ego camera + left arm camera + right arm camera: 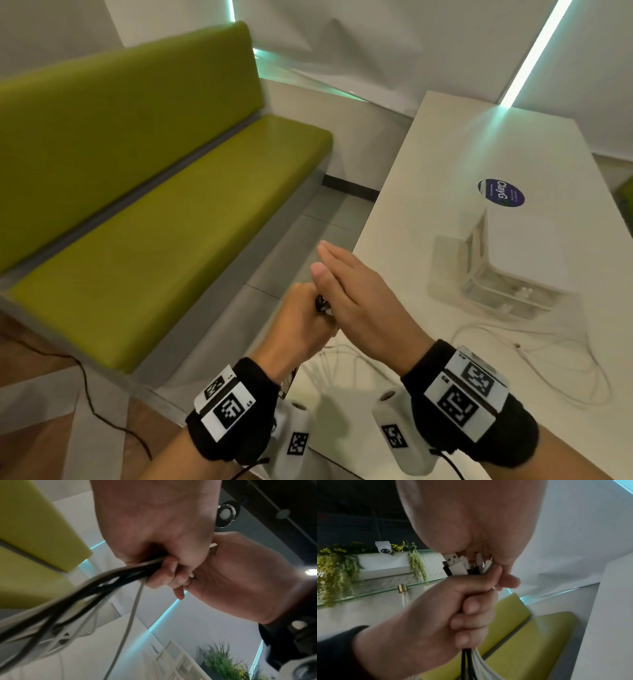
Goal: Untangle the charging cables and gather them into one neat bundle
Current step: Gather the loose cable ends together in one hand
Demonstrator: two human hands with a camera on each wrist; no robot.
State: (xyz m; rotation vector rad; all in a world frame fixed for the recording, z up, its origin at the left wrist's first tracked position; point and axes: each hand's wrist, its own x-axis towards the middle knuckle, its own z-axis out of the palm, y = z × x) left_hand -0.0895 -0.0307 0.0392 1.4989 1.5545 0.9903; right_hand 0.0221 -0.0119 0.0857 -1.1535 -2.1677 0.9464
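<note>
My left hand [306, 317] is a fist that grips a bunch of black and white charging cables [118, 574] just below their plugs. The USB plug ends [458, 566] stick out above the fist. My right hand [342, 274] is flat with straight fingers, its palm [479, 520] against the plug tips. Both hands are held up beside the white table's [411, 212] left edge. Below the fist the cables [474, 662] hang down, and loose white loops [565, 363] trail over the tabletop.
A white drawer box [513, 260] with a round blue sticker [501, 193] stands on the table to the right. A green bench [164, 219] runs along the left. A thin black cord [85, 387] lies on the floor at lower left.
</note>
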